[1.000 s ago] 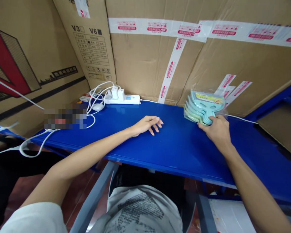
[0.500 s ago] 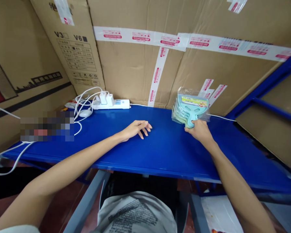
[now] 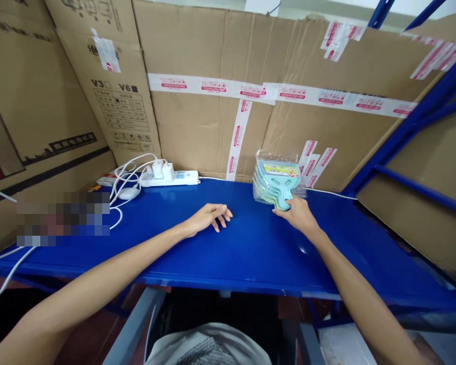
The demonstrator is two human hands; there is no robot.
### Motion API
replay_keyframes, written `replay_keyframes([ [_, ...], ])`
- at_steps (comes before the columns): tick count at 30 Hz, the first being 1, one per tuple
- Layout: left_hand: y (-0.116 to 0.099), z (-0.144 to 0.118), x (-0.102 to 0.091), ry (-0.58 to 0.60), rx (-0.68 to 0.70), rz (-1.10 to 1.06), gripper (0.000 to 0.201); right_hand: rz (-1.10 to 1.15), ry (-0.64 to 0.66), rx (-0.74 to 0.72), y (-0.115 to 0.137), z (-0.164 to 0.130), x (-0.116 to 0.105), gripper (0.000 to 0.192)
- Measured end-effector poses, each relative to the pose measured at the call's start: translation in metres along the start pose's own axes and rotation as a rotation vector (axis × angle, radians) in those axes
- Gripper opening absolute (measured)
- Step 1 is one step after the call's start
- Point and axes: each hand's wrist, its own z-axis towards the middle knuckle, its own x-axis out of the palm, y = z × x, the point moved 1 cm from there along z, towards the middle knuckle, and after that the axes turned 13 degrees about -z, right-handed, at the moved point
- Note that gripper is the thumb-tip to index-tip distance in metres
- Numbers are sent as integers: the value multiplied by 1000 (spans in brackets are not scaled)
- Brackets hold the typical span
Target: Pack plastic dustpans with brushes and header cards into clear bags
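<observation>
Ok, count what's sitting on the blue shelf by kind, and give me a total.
Bagged pack of pale green and blue plastic scrapers, right hand at its handles: 1
White power strip: 1
White plug-in chargers: 2
White oval mouse-like item: 1
Total: 5

Blue shelf top (image 3: 251,248) smooth, glossy, reflecting light. Behind shelf top: matt cardboard boxes (image 3: 209,126), shiny tape. Stacked pastel plastic pieces (image 3: 275,180) in clear glossy film.

Plastic-wrapped stack of pale green, fan-shaped scrapers (image 3: 276,181), tilted upright on the blue shelf (image 3: 251,248) against cardboard.
</observation>
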Motion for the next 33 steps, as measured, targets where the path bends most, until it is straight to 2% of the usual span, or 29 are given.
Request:
replay_keyframes([
  [4, 1, 0, -1, 5, 10, 1, 73, -69, 99, 34, 1, 0, -15, 39],
  [7, 1, 0, -1, 9, 12, -4, 73, -85, 81, 86, -4, 10, -34, 51],
  [10, 1, 0, -1, 6, 16, -4, 73, 4, 80, 48, -12, 31, -51, 59],
  [14, 1, 1, -1, 0, 16, -19, 74, 48, 148, -3, -19, 54, -63, 52],
  [16, 2, 1, -1, 7, 19, -12, 74, 54, 86, 50, -16, 51, -65, 42],
  [18, 3, 3, -2, 9, 24, -10, 75, 71, -39, 154, -7, 37, -65, 37],
  [20, 5, 4, -3, 10, 22, -16, 73, 36, -112, 254, 4, 18, -59, 50],
  [22, 5, 5, -4, 13, 17, -19, 72, -37, -38, 281, 17, 2, -49, 69],
  [25, 3, 5, -5, 12, 15, -23, 70, -77, 102, 233, 27, -6, -32, 91],
  [29, -1, 3, -6, -9, 6, -35, 68, 23, 38, 171, 25, 0, -20, 96],
  [33, -2, 2, -7, -18, -10, -29, 65, 44, 26, 180, 20, 2, -23, 93],
])
